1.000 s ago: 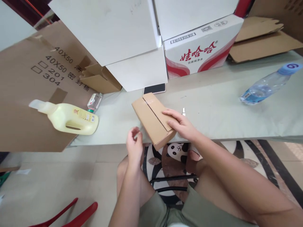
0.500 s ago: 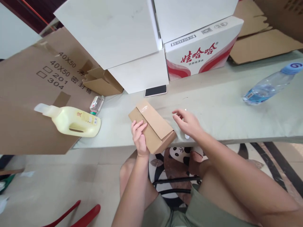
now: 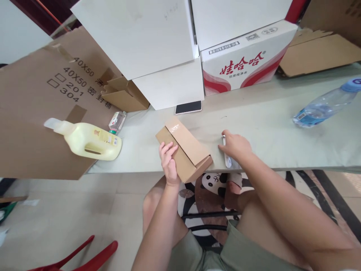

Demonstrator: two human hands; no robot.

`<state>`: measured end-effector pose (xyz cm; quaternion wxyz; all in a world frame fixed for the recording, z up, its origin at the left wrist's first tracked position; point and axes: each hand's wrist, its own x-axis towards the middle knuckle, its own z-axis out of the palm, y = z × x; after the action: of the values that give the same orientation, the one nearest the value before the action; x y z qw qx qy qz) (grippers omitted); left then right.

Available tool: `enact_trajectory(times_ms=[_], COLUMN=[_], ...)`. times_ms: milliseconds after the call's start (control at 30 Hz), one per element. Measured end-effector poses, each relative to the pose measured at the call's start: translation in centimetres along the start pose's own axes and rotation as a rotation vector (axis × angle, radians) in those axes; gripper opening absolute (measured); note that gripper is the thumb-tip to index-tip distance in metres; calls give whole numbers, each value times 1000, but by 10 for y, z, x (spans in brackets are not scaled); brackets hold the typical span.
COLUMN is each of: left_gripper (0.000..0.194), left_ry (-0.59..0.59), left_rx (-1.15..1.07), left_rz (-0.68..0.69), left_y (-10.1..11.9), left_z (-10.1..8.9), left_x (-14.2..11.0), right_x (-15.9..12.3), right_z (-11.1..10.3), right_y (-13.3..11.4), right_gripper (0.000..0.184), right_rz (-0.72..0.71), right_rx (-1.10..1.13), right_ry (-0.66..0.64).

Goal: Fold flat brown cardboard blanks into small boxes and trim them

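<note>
Gripping a matte cardboard box [image 3: 186,150] in the left hand [image 3: 168,162]; spreading the right hand [image 3: 237,146] over a slim white tool [image 3: 228,161].

The box, an oblong block, lies aslant at the front edge of the table, its near corner overhanging; a straight seam runs lengthwise between its top panels, and glossy clear tape [image 3: 175,127] crosses its far end; the left hand is clamped on the box, its fingers flat across the nearer panel; the right thumb and forefinger stand apart about the narrow tool, though contact cannot be told; beneath lies a smooth grey-green cloth [image 3: 262,120]; behind the box rests a flat, dark-screened phone [image 3: 188,107]; to the left lies a rounded, pale-yellow plastic jug [image 3: 77,139] with a moulded handle.
</note>
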<state>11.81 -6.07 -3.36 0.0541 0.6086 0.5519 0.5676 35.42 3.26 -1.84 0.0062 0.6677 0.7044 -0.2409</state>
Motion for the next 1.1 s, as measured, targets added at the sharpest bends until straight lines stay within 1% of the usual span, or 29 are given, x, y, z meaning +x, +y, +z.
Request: enact_trajectory(times_ms=[133,233,333,467,533,600,767,933,1100], left_gripper=[50,50,49,47,47,46,45,50,47], left_ry=[12,23,24,37,50,50,37,57,48], left_rx=[0,14,15,7,10,1,-14,33,14], left_rz=[27,48,61,79,93,111,119,91,97], left_y=[-2,-4,-5,-6,-6,-7,-6,-6,-6], left_z=[1,4,7,9,10,10,9,10,10], left_x=[-1,-2,-2,-2,-2,-1,-2,-2,-2], right_x=[-2,-1,2,6,7,8,9,10,10], right_z=[2,2,-1,-4,-4,-3,-1,0,1], right_y=[-2,-4,-7,-10,-11,-12,-13,-12,-12], right_gripper=[51,54,48,41,39,37,35,34,33], right_rz=[-23,-53,-78,-105,-109,-111,-118,-121,-128], right_rx=[-34,21,155,420,532,586,587,600,588], right_ry=[-42,-27,45,156,182,185,162,165,175])
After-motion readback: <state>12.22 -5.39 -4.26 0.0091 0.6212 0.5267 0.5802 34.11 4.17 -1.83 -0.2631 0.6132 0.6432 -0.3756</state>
